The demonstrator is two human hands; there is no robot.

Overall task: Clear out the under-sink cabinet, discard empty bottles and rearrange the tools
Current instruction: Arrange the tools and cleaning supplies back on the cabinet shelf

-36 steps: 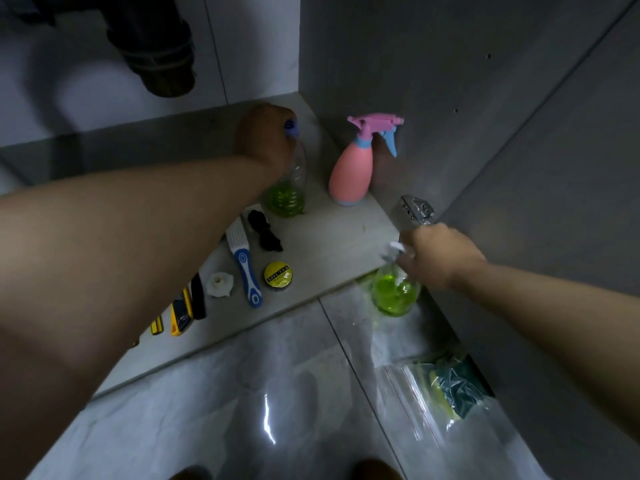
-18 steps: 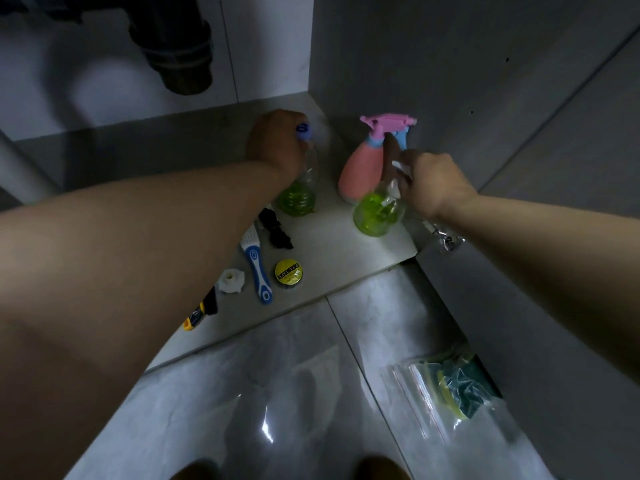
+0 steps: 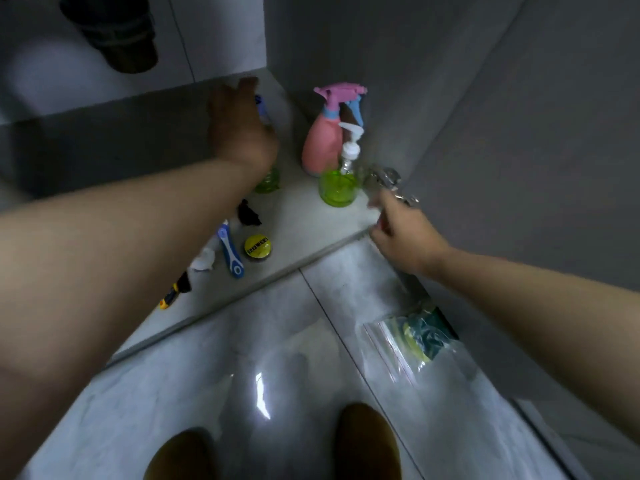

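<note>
1. Your left hand [image 3: 242,128] reaches deep into the cabinet, fingers spread loosely over a clear bottle with a blue cap [image 3: 265,140]. Whether it actually grips the bottle you cannot tell, because the hand covers most of it. Green liquid shows at the bottle's base, just below your wrist.
2. Your right hand [image 3: 403,233] hangs at the cabinet's front edge with its fingers loosely curled, holding nothing. It is blurred.
3. A pump bottle [image 3: 341,174] with green liquid and a white pump stands upright on the cabinet floor [image 3: 304,223], near your right hand but apart from it. Just behind it, a pink spray bottle [image 3: 323,140] stands close to the grey side wall.
4. A metal hinge [image 3: 389,183] sits on that wall near your right fingertips.
5. On the pale cabinet floor under your left forearm lie a blue-and-white brush [image 3: 230,251], a round yellow tin [image 3: 258,247], a small black object [image 3: 247,213], a white plastic piece [image 3: 204,260] and a yellow-and-black tool [image 3: 173,291], mostly hidden by your arm.
6. A dark drain pipe [image 3: 121,36] hangs at the cabinet's upper left, in front of white back panels.
7. The room's floor [image 3: 194,375] is glossy grey tile with a bright light reflection. A clear plastic bag [image 3: 412,341] with green and yellow contents lies on it to the right, and your two brown shoe tips show at the bottom.
</note>
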